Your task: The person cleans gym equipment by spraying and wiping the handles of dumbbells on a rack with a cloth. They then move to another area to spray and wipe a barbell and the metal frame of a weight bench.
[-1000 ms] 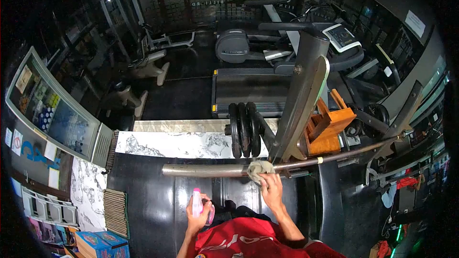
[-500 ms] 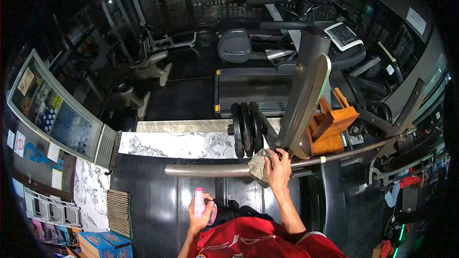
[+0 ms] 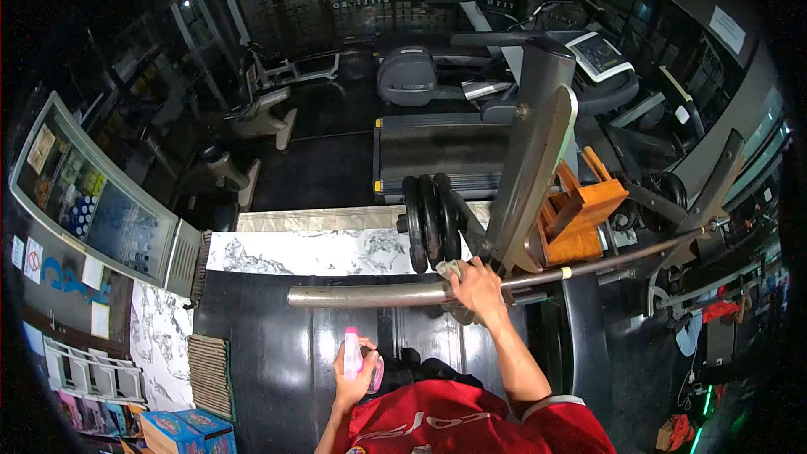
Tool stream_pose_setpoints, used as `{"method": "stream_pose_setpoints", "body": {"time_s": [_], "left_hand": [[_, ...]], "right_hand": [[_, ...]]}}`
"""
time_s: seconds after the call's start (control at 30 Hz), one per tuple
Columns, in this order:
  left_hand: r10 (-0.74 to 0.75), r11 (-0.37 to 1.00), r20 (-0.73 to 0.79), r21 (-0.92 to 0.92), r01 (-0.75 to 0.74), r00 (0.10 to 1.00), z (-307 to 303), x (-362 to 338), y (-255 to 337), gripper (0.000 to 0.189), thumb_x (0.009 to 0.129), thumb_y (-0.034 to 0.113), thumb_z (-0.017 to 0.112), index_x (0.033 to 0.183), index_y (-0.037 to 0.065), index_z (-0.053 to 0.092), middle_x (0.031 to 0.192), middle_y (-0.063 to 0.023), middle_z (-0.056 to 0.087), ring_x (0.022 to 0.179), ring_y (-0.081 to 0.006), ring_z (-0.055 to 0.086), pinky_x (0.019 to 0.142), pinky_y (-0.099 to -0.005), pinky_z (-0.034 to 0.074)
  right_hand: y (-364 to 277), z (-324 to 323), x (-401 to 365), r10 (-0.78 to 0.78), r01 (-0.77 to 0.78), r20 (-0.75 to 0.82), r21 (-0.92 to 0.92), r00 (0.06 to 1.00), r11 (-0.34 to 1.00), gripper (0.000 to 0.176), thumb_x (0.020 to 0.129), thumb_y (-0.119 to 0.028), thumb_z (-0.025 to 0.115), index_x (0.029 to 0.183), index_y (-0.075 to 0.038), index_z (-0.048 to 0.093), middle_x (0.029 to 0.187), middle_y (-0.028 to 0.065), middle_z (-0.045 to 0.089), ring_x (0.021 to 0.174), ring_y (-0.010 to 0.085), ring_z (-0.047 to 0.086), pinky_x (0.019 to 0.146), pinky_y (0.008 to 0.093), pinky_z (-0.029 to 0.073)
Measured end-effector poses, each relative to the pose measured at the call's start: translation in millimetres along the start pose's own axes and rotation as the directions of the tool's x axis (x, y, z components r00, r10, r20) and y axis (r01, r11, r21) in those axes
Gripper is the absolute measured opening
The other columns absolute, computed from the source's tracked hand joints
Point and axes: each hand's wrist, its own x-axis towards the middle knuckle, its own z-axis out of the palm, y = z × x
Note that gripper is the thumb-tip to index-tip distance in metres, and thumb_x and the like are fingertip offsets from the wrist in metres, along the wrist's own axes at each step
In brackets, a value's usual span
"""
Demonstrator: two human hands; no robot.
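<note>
A thick metal bar (image 3: 370, 296) runs across in front of me, continuing right as a thinner rod. My right hand (image 3: 481, 292) presses a crumpled greyish cloth (image 3: 450, 269) onto the bar beside the upright post (image 3: 525, 160). Below the bar on the left, my left hand (image 3: 357, 370) is wrapped round a spray bottle with a pink top (image 3: 352, 353). Black weight plates (image 3: 427, 223) hang on a peg just behind the bar, close to the cloth.
A brown wooden stand (image 3: 580, 214) is right of the post. Behind are a treadmill (image 3: 441, 155) and other gym machines. A glass-door fridge (image 3: 92, 193) stands left, with a blue box (image 3: 189, 433) at the lower left.
My right hand has shifted slightly up and over the bar, and less of the cloth shows. My left hand still holds the bottle. The whole view has shifted slightly.
</note>
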Motion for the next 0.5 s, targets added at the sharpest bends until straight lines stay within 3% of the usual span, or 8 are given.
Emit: {"method": "stream_pose_setpoints", "body": {"time_s": [0.07,0.2,0.27,0.3,0.33,0.4,0.43,0.5], "left_hand": [[0.043,0.993,0.020,0.106,-0.045,0.999,-1,1,-6,0.021,0.082,-0.001,0.063,0.101,0.003,0.055,0.088,-0.0050,0.060,0.078,-0.0117,0.058,0.070,-0.0269,0.049],[-0.051,0.997,0.075,0.054,0.047,0.996,4,-2,16,0.021,0.083,-0.001,0.062,0.102,0.002,0.055,0.088,-0.0053,0.060,0.076,-0.0119,0.059,0.066,-0.0269,0.049],[-0.016,0.998,0.045,0.060,0.013,0.999,2,-5,8,0.021,0.083,-0.001,0.062,0.102,0.002,0.054,0.088,-0.0058,0.059,0.071,-0.0120,0.059,0.064,-0.0268,0.050],[-0.014,0.998,0.042,0.056,0.012,0.999,2,-6,9,0.021,0.083,-0.001,0.062,0.102,0.002,0.054,0.088,-0.0058,0.059,0.071,-0.0120,0.059,0.064,-0.0268,0.050],[-0.011,1.000,0.033,0.018,0.011,0.999,1,-8,11,0.021,0.083,-0.001,0.062,0.102,0.001,0.054,0.088,-0.0061,0.060,0.070,-0.0121,0.059,0.064,-0.0270,0.050],[-0.010,1.000,0.006,-0.022,0.010,1.000,-2,-10,7,0.020,0.083,-0.001,0.062,0.101,0.001,0.054,0.088,-0.0064,0.060,0.069,-0.0122,0.059,0.064,-0.0271,0.050],[0.022,1.000,0.003,0.016,-0.022,1.000,-6,-11,0,0.020,0.083,0.000,0.062,0.101,0.001,0.054,0.088,-0.0064,0.060,0.068,-0.0122,0.059,0.064,-0.0272,0.050],[0.044,0.998,-0.008,0.052,-0.044,0.999,-10,-14,-7,0.020,0.083,0.000,0.062,0.102,0.001,0.054,0.087,-0.0064,0.060,0.067,-0.0122,0.059,0.064,-0.0273,0.050]], "right_hand": [[3,-6,24,0.175,-0.195,0.343,0.027,0.923,0.980,0.046,0.085,-0.042,0.052,0.112,-0.007,0.064,0.112,0.0233,0.060,0.101,0.0408,0.059,0.089,0.0467,0.046],[18,12,54,0.133,-0.156,0.540,-0.004,0.831,0.988,0.049,0.085,-0.046,0.049,0.108,-0.006,0.066,0.110,0.0248,0.061,0.108,0.0375,0.057,0.093,0.0435,0.045],[11,9,43,0.145,-0.142,0.416,-0.039,0.898,0.989,0.049,0.084,-0.044,0.050,0.103,-0.003,0.067,0.106,0.0248,0.062,0.107,0.0360,0.058,0.092,0.0416,0.046],[8,8,30,0.152,-0.175,0.337,0.040,0.929,0.984,0.049,0.085,-0.042,0.049,0.101,0.001,0.066,0.103,0.0242,0.063,0.100,0.0384,0.060,0.090,0.0436,0.046],[-5,-1,7,0.107,-0.115,0.085,0.101,0.991,0.988,0.043,0.086,-0.036,0.052,0.105,0.000,0.064,0.104,0.0233,0.062,0.101,0.0407,0.058,0.093,0.0448,0.044],[-13,7,-22,0.017,-0.008,-0.154,0.056,0.988,0.998,0.037,0.083,-0.022,0.059,0.116,-0.005,0.059,0.114,0.0213,0.054,0.109,0.0413,0.050,0.098,0.0472,0.039],[-12,17,-38,0.004,0.004,-0.146,0.055,0.989,0.998,0.037,0.083,-0.022,0.059,0.116,-0.005,0.059,0.114,0.0213,0.054,0.109,0.0413,0.050,0.098,0.0472,0.039],[-4,33,-63,-0.123,0.148,-0.371,0.039,0.921,0.988,0.048,0.077,-0.010,0.064,0.123,-0.008,0.052,0.125,0.0199,0.044,0.117,0.0402,0.041,0.102,0.0482,0.034]]}}
